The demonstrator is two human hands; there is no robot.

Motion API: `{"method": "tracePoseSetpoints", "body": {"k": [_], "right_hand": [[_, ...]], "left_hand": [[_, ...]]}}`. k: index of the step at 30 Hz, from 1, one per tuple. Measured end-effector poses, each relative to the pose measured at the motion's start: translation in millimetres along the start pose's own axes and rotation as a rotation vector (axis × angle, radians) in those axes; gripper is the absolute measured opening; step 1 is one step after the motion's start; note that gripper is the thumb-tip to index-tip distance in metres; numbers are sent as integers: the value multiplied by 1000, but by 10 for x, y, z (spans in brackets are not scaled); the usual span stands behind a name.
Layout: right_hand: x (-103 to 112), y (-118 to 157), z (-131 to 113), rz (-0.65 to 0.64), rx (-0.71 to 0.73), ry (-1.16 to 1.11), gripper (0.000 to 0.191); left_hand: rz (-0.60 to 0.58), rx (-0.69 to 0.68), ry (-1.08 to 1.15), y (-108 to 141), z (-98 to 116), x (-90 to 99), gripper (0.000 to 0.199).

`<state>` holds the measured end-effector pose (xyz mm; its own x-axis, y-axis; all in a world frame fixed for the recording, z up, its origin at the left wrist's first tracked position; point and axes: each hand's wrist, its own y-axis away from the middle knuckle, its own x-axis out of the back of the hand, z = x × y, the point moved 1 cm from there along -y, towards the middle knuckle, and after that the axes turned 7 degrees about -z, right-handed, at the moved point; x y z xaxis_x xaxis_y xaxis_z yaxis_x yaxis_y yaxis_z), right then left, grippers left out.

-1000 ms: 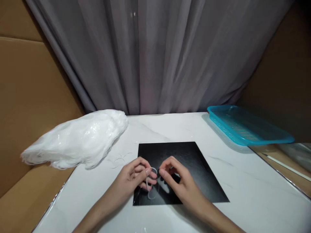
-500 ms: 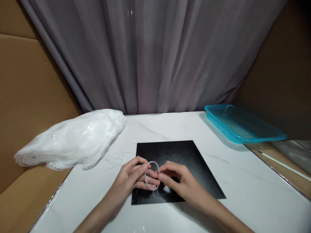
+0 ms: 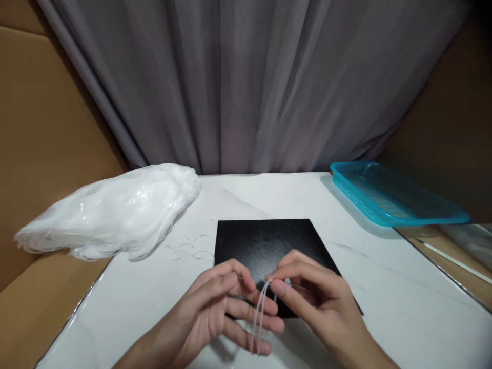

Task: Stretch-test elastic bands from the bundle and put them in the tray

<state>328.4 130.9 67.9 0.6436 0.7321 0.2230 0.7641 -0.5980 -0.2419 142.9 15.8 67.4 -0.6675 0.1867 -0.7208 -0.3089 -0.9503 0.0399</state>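
Thin translucent white rings (image 3: 254,328), seen almost edge-on as two strands, hang from the thumb and fingertips of my right hand (image 3: 321,294), which is closed in a pinch. My left hand (image 3: 215,310) is just to the left, palm turned inward and fingers spread apart. The rings pass in front of its lower fingers; whether they touch them I cannot tell. Both hands are above the near edge of a black square mat (image 3: 253,241). Several thin loose rings (image 3: 194,248) lie on the table left of the mat.
A large heap of white translucent rings (image 3: 115,207) lies at the left on the white marbled table (image 3: 384,287). A blue plastic basket (image 3: 369,207) stands at the back right. A thin white stick (image 3: 457,261) lies past the right edge. Cardboard walls and a grey curtain (image 3: 246,87) enclose the table.
Both hands have come nearer to me and look larger. The left thumb and forefinger have let go of the rings, which have turned from a round face to edge-on in my right hand.
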Motion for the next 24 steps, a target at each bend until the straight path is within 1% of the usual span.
{"method": "tracePoseSetpoints", "body": {"k": [4,6,9,13,16,21,24], "right_hand": [[22,-8,13,42,-1,28,17],[45,-12,28,63,-6,36,18],[79,-15,32,86,-7,52,16],[99,-11,19,95,-12,71,14],[100,1,9,83,-11,87,14],[93,25,17,82,-63,80,23],[83,36,31,112,-71,64,25]], "left_hand": [[-9,-8,-119,-29,-13,2,31],[24,13,-185,-46,-34,1,28],[82,50,-225,-49,-70,3,18],[75,47,-211,-34,-95,29,15],[82,40,-179,-45,-95,61,18],[90,7,-87,-84,-86,68,21],[82,5,-41,-96,-78,50,24]]}}
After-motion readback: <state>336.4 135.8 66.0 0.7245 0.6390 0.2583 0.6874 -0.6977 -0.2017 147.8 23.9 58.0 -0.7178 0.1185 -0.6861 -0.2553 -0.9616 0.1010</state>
